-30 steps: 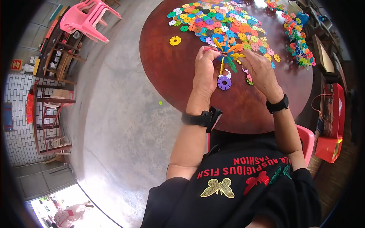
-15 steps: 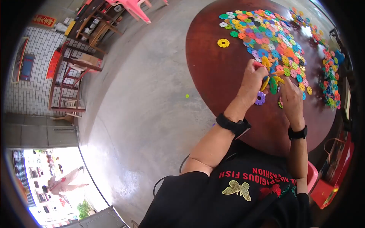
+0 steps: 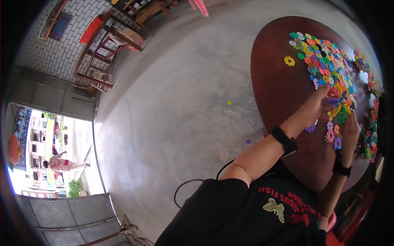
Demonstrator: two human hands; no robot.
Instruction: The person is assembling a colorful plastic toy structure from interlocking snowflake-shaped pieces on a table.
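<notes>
Both hands are over a dark red-brown round table (image 3: 271,78), closed on a small cluster of interlocking notched plastic discs (image 3: 341,115). Purple, yellow, green, blue and orange discs stand up from the cluster at different angles. My left hand (image 3: 314,108) grips its left side, with the thumb on top. At the near right side, the fingers of my right hand (image 3: 349,129) press against it and partly hide its edge. A spread of many loose coloured discs (image 3: 324,61) lies just beyond. Close to my hands rest a pink disc (image 3: 330,135) and a purple disc (image 3: 337,142).
One yellow disc (image 3: 289,61) lies apart on the table's left. Joined, multicoloured disc pieces (image 3: 370,139) line the right edge. A green disc (image 3: 230,103) and a purple disc (image 3: 248,142) are on the concrete floor. Wooden furniture (image 3: 92,53) stands by the brick wall; a person (image 3: 61,164) is outside.
The view has swung left, so the table and hands appear farther right and lower. The cluster has turned between my hands and now shows a purple disc. Both hands still hold it.
</notes>
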